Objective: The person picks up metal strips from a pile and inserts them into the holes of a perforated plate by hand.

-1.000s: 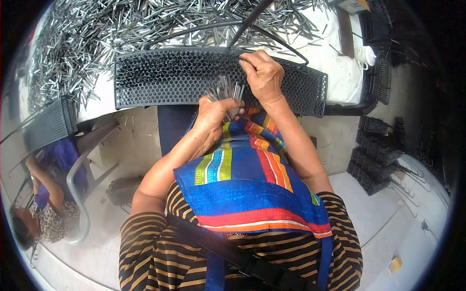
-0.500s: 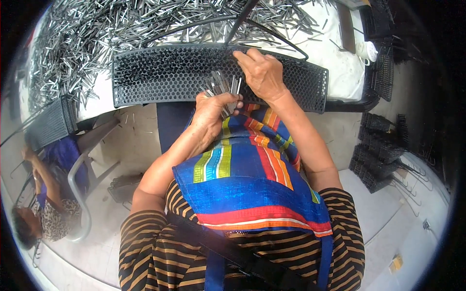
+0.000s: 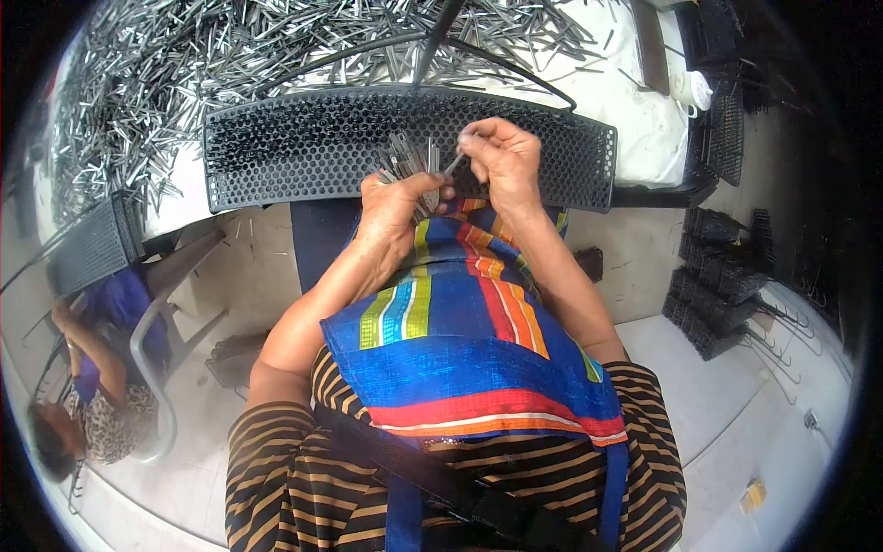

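Observation:
A bunch of thin metal strips (image 3: 405,158) is clasped in my left hand (image 3: 394,204), fanned out above the thumb. My right hand (image 3: 505,166) pinches a single metal strip (image 3: 456,161) by its upper end, its lower end close to my left fingers. Both hands are over the near edge of a long black perforated rack (image 3: 303,175), a curved plate full of round holes. Dark pieces stand in many holes of its far rows, densest at the left. The nearer rows show bare holes. A black wire handle (image 3: 418,69) rises behind the rack.
A large heap of loose metal strips (image 3: 184,64) covers the white table (image 3: 644,138) beyond the rack. A white cup (image 3: 692,92) stands at the far right. Stacked black racks (image 3: 708,285) with hooks sit on the right. Another person (image 3: 97,386) works at the left beside a similar rack (image 3: 92,247).
My right hand has come back from the rack's far rows toward my left hand and now pinches one strip there. The rack has shifted slightly left.

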`<action>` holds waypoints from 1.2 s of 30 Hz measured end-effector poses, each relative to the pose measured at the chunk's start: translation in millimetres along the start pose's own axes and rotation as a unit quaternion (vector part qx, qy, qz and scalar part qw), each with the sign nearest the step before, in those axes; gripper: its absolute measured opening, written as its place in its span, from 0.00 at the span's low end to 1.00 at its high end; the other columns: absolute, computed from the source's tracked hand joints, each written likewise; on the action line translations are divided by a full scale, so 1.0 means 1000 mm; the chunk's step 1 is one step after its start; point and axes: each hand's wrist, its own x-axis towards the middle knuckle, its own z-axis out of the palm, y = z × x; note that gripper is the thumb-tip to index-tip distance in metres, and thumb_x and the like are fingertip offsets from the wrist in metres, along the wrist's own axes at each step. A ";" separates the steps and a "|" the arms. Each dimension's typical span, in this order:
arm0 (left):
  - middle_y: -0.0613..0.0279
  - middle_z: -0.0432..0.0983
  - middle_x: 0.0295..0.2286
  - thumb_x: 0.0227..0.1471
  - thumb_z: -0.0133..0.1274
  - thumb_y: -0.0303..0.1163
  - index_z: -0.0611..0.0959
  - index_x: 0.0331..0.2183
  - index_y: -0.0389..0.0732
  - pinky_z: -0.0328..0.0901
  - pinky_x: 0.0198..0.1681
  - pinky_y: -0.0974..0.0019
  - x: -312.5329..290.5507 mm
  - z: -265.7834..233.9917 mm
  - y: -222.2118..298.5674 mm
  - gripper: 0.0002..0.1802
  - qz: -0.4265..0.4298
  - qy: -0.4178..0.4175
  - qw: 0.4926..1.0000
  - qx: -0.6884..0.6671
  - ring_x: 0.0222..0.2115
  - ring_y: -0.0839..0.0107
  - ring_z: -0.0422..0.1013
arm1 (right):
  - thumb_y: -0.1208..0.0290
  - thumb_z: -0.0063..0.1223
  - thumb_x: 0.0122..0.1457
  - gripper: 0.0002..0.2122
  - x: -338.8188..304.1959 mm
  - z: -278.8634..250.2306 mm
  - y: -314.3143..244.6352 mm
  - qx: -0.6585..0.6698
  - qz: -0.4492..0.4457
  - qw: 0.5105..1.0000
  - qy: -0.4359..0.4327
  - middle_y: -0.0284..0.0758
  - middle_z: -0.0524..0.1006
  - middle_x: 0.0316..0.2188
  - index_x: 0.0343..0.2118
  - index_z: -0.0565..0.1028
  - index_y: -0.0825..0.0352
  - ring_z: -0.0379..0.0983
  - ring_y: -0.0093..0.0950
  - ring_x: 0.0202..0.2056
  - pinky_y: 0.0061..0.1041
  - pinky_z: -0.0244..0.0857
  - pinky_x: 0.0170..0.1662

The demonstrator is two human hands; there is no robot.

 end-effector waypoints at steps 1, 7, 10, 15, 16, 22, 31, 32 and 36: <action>0.55 0.79 0.26 0.43 0.54 0.19 0.80 0.31 0.33 0.70 0.24 0.69 0.000 0.000 0.001 0.08 0.001 0.000 1.000 0.000 0.23 0.69 0.75 | 0.81 0.58 0.50 0.03 0.004 0.000 -0.001 -0.010 -0.045 0.998 0.035 0.32 0.76 0.21 0.29 0.77 0.72 0.61 0.12 0.13 0.11 0.51 0.16; 0.55 0.78 0.25 0.43 0.54 0.18 0.79 0.30 0.32 0.70 0.24 0.69 -0.001 0.005 0.001 0.07 -0.003 0.021 1.000 -0.013 0.23 0.69 0.75 | 0.80 0.58 0.50 0.03 0.034 0.001 0.000 -0.250 -0.287 0.920 0.098 0.30 0.76 0.20 0.28 0.78 0.70 0.69 0.17 0.19 0.17 0.62 0.22; 0.55 0.78 0.25 0.42 0.54 0.18 0.79 0.30 0.32 0.70 0.23 0.68 0.000 0.004 0.001 0.07 0.004 0.008 1.000 -0.015 0.22 0.69 0.74 | 0.80 0.60 0.47 0.04 0.037 0.004 0.003 -0.420 -0.390 0.815 0.081 0.31 0.76 0.22 0.28 0.79 0.69 0.72 0.21 0.21 0.20 0.64 0.24; 0.55 0.78 0.24 0.41 0.54 0.17 0.79 0.29 0.32 0.69 0.23 0.68 -0.002 0.005 0.004 0.07 -0.011 -0.004 0.999 -0.037 0.21 0.69 0.74 | 0.78 0.60 0.47 0.06 0.028 0.004 0.000 -0.578 -0.416 0.701 0.033 0.35 0.75 0.30 0.30 0.79 0.66 0.76 0.30 0.28 0.23 0.68 0.30; 0.55 0.78 0.24 0.41 0.54 0.17 0.79 0.29 0.32 0.69 0.23 0.68 -0.001 0.005 0.003 0.07 -0.011 -0.005 0.999 -0.037 0.21 0.69 0.74 | 0.78 0.60 0.47 0.06 0.025 0.003 0.001 -0.579 -0.416 0.701 0.034 0.35 0.75 0.30 0.30 0.79 0.66 0.76 0.30 0.28 0.23 0.68 0.30; 0.56 0.78 0.24 0.41 0.54 0.17 0.80 0.29 0.33 0.69 0.22 0.68 0.001 0.004 0.000 0.08 0.004 -0.051 0.999 -0.012 0.21 0.69 0.74 | 0.78 0.58 0.51 0.05 -0.006 -0.005 0.004 -0.156 -0.031 0.981 -0.115 0.28 0.73 0.24 0.28 0.77 0.74 0.70 0.16 0.22 0.15 0.62 0.24; 0.57 0.78 0.24 0.41 0.54 0.17 0.80 0.29 0.34 0.70 0.22 0.69 -0.001 0.009 0.002 0.07 -0.006 0.000 1.000 0.013 0.21 0.70 0.74 | 0.81 0.58 0.51 0.02 0.006 -0.007 -0.001 -0.050 -0.110 0.988 0.098 0.31 0.75 0.20 0.27 0.77 0.72 0.61 0.13 0.13 0.12 0.51 0.15; 0.57 0.78 0.24 0.41 0.54 0.17 0.80 0.28 0.34 0.69 0.22 0.69 -0.001 0.010 0.000 0.07 0.004 -0.006 1.000 0.017 0.21 0.70 0.74 | 0.80 0.58 0.51 0.02 0.012 -0.007 -0.001 -0.059 -0.154 0.981 0.104 0.31 0.76 0.20 0.27 0.77 0.72 0.61 0.12 0.13 0.12 0.51 0.15; 0.56 0.78 0.23 0.41 0.54 0.17 0.80 0.27 0.33 0.69 0.21 0.70 0.002 0.008 -0.002 0.06 0.006 0.001 1.000 0.022 0.21 0.70 0.74 | 0.78 0.59 0.50 0.03 0.030 -0.006 0.005 -0.223 -0.238 0.936 0.134 0.29 0.76 0.19 0.25 0.77 0.70 0.70 0.17 0.18 0.18 0.61 0.22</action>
